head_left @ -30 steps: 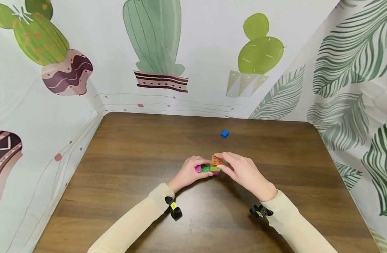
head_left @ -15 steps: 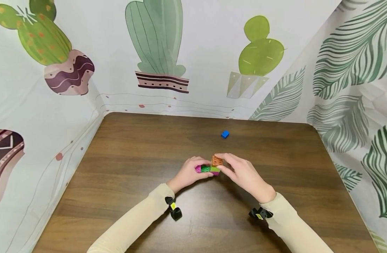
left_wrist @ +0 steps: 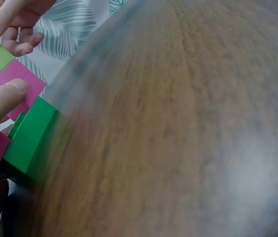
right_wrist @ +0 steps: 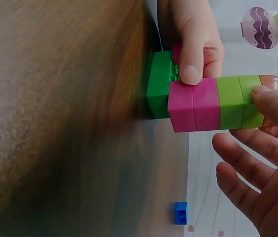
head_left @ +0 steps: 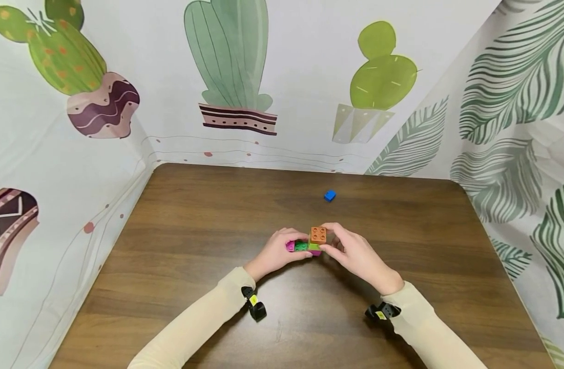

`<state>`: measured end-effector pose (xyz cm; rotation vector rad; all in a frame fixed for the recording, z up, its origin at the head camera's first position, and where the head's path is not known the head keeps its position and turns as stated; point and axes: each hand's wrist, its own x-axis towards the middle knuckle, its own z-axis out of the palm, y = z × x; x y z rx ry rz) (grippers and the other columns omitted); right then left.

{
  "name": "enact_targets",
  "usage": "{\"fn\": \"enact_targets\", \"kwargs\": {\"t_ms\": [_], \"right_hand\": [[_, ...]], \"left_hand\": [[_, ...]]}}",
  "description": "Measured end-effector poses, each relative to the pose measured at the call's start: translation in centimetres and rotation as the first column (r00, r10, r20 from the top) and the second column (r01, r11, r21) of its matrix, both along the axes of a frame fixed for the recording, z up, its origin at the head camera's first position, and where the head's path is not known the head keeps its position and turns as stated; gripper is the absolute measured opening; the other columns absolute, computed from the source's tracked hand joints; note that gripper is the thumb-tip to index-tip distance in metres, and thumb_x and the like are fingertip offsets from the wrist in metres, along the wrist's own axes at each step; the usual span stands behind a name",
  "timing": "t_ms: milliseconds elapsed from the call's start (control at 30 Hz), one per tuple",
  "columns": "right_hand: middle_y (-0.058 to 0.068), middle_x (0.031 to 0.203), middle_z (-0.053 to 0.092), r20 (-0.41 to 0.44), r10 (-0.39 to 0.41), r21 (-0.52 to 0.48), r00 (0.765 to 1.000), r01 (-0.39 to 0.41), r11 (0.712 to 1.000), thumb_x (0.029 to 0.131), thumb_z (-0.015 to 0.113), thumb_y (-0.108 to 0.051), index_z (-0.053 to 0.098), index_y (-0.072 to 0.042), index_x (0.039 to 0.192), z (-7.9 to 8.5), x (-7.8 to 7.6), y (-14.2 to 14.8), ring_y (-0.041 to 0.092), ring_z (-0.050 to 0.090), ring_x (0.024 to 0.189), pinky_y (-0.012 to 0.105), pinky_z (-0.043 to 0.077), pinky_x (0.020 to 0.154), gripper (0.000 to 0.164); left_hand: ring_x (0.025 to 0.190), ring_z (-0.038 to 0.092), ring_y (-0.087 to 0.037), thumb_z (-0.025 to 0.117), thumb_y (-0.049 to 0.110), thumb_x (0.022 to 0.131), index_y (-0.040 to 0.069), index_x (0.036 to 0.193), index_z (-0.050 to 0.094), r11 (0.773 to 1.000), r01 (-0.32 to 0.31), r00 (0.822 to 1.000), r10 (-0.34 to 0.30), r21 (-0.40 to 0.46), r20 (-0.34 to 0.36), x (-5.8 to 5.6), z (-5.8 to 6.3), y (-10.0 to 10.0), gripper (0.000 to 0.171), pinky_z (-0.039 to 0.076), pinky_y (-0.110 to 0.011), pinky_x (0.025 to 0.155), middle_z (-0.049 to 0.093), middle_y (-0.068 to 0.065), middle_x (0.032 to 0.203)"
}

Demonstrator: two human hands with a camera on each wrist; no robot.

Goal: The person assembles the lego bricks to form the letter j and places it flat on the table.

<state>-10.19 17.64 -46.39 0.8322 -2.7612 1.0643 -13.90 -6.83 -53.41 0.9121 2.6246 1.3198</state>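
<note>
A small structure of toy building bricks stands on the table between the hands. In the right wrist view its base is a green brick [right_wrist: 159, 84], with pink bricks [right_wrist: 193, 106], then lime bricks [right_wrist: 238, 102], and an orange brick [right_wrist: 273, 84] at the end. The left hand [head_left: 278, 250] holds the lower part, its thumb against the pink bricks. The right hand [head_left: 359, 256] pinches the upper part, thumb on a lime brick beside the orange one; its other fingers are partly spread. In the head view, another pink brick [head_left: 290, 246] shows by the left palm.
A loose blue brick [head_left: 330, 196] lies farther back on the brown wooden table [head_left: 226, 200]. Fabric printed with cacti and leaves [head_left: 305, 61] hangs around the table's back and sides. A small black camera [head_left: 254, 304] is strapped to each wrist.
The right fingers have slid off the orange brick's top and down its right side, so its studs show fully. The left hand keeps its hold in place.
</note>
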Motion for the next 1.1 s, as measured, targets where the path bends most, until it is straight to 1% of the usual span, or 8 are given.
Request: {"fn": "enact_targets", "kwargs": {"t_ms": [133, 333, 500, 700, 767, 867, 1033, 1100], "right_hand": [[0.000, 0.091, 0.068, 0.032, -0.013, -0.016, 0.999, 0.013, 1.000, 0.094, 0.079, -0.016, 0.060, -0.010, 0.131, -0.2, -0.1, 0.0, 0.008, 0.057, 0.069, 0.024, 0.049, 0.059, 0.042], [0.001, 0.095, 0.069, 0.079, -0.008, -0.064, 0.997, 0.013, 0.998, 0.094, 0.078, -0.014, 0.061, -0.007, 0.129, -0.4, -0.3, 0.3, 0.005, 0.057, 0.070, 0.025, 0.050, 0.059, 0.039], [0.001, 0.095, 0.070, 0.116, -0.003, -0.094, 0.993, 0.014, 0.995, 0.095, 0.078, -0.014, 0.061, -0.008, 0.129, -0.5, -0.4, 0.6, 0.005, 0.058, 0.069, 0.025, 0.050, 0.058, 0.038], [0.004, 0.100, 0.072, 0.132, -0.033, -0.094, 0.991, 0.046, 0.994, 0.097, 0.076, -0.016, 0.061, -0.009, 0.131, -0.6, -0.7, 0.9, 0.005, 0.058, 0.069, 0.026, 0.051, 0.059, 0.038], [0.006, 0.105, 0.073, 0.127, -0.039, -0.109, 0.991, 0.053, 0.993, 0.096, 0.076, -0.015, 0.060, -0.009, 0.132, -0.6, -0.9, 1.0, 0.006, 0.059, 0.071, 0.026, 0.051, 0.060, 0.039], [0.007, 0.108, 0.075, 0.113, -0.037, -0.138, 0.993, 0.053, 0.989, 0.096, 0.077, -0.013, 0.057, -0.009, 0.136, -0.6, -1.1, 1.1, 0.008, 0.061, 0.073, 0.026, 0.051, 0.060, 0.045], [0.007, 0.107, 0.075, 0.094, -0.027, -0.164, 0.995, 0.043, 0.986, 0.096, 0.077, -0.013, 0.049, -0.010, 0.145, -0.7, -1.7, 1.3, 0.010, 0.062, 0.076, 0.027, 0.052, 0.062, 0.057], [0.006, 0.106, 0.075, 0.098, -0.025, -0.169, 0.995, 0.041, 0.985, 0.097, 0.076, -0.013, 0.048, -0.012, 0.148, -0.8, -2.0, 1.4, 0.011, 0.061, 0.075, 0.027, 0.052, 0.063, 0.058]], "left_hand": [[0.106, 0.061, -0.017, 0.085, 0.035, 0.088, 0.016, 0.126, 0.074, 1.000, 0.013, 1.000, -0.013, -0.026, 0.008, 0.0, 0.2, -0.1, 0.044, 0.049, -0.040, 0.094, 0.072, 0.001, 0.116], [0.115, 0.059, -0.017, 0.084, 0.040, 0.089, 0.018, 0.138, 0.065, 0.995, 0.033, 0.999, -0.033, -0.095, 0.005, 0.3, 0.7, -0.3, 0.058, 0.049, -0.043, 0.100, 0.068, 0.001, 0.127], [0.116, 0.058, -0.016, 0.085, 0.040, 0.088, 0.016, 0.139, 0.063, 0.989, 0.048, 0.998, -0.054, -0.141, -0.039, 0.4, 1.1, -0.6, 0.060, 0.051, -0.039, 0.100, 0.064, -0.001, 0.127], [0.116, 0.057, -0.018, 0.085, 0.037, 0.089, 0.015, 0.140, 0.062, 0.980, 0.038, 0.994, -0.058, -0.194, -0.097, 0.7, 1.2, -0.9, 0.060, 0.052, -0.040, 0.099, 0.063, -0.003, 0.128], [0.116, 0.057, -0.019, 0.084, 0.037, 0.090, 0.015, 0.141, 0.062, 0.976, 0.033, 0.992, -0.059, -0.214, -0.115, 0.8, 1.3, -0.9, 0.060, 0.052, -0.039, 0.099, 0.063, -0.004, 0.129], [0.117, 0.056, -0.020, 0.084, 0.035, 0.090, 0.015, 0.143, 0.060, 0.973, 0.026, 0.988, -0.059, -0.229, -0.140, 1.1, 1.3, -1.0, 0.061, 0.053, -0.040, 0.098, 0.062, -0.005, 0.130], [0.117, 0.056, -0.023, 0.085, 0.033, 0.089, 0.014, 0.142, 0.060, 0.970, 0.008, 0.982, -0.053, -0.243, -0.183, 1.5, 1.5, -1.0, 0.062, 0.054, -0.041, 0.095, 0.062, -0.006, 0.130], [0.115, 0.057, -0.022, 0.085, 0.032, 0.090, 0.013, 0.141, 0.060, 0.968, -0.004, 0.980, -0.047, -0.252, -0.195, 1.6, 1.5, -1.0, 0.060, 0.054, -0.041, 0.095, 0.063, -0.006, 0.129]]}}
